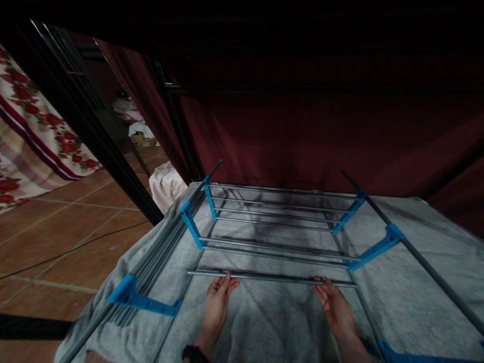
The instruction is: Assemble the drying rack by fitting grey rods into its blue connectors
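A grey metal tube [272, 278] lies crosswise in front of me, gripped near both ends. My left hand [219, 297] closes its fingers round the tube's left part, and my right hand [333, 305] does the same toward its right end. Beyond it stretches a partly assembled rack of grey tubes with blue plastic brackets. Of these brackets, the near left one [145, 301] sits beside my left hand, and the right one [376, 249] stands beyond my right hand. Several crossbars [272, 254] span between the farther brackets.
Several loose grey tubes [159, 257] lie along the left side. A grey blanket [427, 312] covers the surface under the rack. Black frame posts [94, 131] and a dark red curtain [302, 136] surround it. Tiled floor [75, 222] and a floral cloth [49, 121] show at the left.
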The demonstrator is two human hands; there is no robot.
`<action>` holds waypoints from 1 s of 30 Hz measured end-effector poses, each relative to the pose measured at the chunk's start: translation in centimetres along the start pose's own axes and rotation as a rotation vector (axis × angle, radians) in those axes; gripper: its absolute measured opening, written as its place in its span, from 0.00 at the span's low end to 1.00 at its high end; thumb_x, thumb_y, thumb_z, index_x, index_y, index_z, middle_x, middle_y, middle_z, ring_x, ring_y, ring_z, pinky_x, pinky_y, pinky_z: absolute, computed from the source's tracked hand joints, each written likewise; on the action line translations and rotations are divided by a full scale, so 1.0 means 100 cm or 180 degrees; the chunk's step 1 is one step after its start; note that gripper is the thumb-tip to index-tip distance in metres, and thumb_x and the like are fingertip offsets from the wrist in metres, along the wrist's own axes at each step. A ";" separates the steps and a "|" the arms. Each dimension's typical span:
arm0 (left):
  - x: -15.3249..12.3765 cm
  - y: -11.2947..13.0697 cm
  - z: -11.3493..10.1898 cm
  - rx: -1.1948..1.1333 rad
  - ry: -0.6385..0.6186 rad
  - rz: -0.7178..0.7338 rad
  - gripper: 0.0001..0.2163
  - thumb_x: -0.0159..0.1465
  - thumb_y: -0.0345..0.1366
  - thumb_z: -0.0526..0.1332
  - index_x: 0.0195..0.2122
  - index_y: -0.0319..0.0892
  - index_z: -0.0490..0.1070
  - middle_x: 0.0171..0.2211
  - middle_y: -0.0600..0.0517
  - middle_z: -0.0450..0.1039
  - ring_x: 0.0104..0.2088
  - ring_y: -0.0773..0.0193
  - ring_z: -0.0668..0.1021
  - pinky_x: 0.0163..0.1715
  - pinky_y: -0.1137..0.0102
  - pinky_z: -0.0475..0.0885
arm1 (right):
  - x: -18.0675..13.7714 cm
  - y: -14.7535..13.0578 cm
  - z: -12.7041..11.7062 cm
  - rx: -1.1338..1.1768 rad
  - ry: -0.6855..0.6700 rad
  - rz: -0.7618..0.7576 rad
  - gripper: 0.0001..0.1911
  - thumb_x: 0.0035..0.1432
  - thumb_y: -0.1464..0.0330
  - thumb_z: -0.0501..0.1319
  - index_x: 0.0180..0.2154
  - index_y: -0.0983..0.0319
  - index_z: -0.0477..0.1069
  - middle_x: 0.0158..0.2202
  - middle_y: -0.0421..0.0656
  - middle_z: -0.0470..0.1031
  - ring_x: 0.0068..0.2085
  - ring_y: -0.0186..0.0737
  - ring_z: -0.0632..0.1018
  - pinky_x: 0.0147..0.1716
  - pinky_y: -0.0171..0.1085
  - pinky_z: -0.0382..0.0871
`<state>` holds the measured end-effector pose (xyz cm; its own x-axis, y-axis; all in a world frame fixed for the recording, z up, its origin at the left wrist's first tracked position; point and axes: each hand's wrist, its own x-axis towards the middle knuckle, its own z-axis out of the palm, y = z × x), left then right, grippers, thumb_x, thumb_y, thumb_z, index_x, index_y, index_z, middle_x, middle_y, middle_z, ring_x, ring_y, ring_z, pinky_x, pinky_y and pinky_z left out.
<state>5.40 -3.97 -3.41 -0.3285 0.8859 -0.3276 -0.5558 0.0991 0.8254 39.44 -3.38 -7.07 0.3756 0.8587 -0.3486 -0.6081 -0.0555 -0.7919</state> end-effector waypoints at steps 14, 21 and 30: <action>0.000 0.005 0.005 -0.0015 -0.0155 0.0017 0.13 0.50 0.42 0.74 0.27 0.44 0.71 0.28 0.53 0.78 0.33 0.61 0.81 0.47 0.64 0.74 | -0.002 -0.001 0.013 0.0255 0.0078 -0.0064 0.16 0.39 0.60 0.74 0.30 0.59 0.74 0.33 0.43 0.81 0.37 0.42 0.82 0.38 0.40 0.81; 0.002 0.003 0.006 -0.0237 -0.0272 0.0115 0.13 0.51 0.38 0.74 0.30 0.40 0.71 0.27 0.54 0.77 0.33 0.64 0.82 0.45 0.67 0.75 | -0.002 0.000 0.016 0.0308 0.0110 -0.0130 0.10 0.47 0.65 0.69 0.30 0.60 0.71 0.31 0.43 0.80 0.34 0.39 0.82 0.37 0.40 0.80; 0.006 -0.001 0.006 -0.0328 -0.0409 0.0203 0.12 0.53 0.36 0.72 0.29 0.39 0.69 0.27 0.52 0.78 0.33 0.63 0.82 0.45 0.66 0.75 | -0.004 -0.004 0.026 0.0251 0.0412 -0.0088 0.05 0.53 0.69 0.64 0.29 0.59 0.67 0.27 0.40 0.79 0.31 0.37 0.81 0.37 0.39 0.80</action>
<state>5.69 -3.15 -3.41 -0.2690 0.9401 -0.2091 -0.6144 -0.0003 0.7890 37.73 -2.35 -5.27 0.4767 0.7863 -0.3930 -0.6474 0.0117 -0.7620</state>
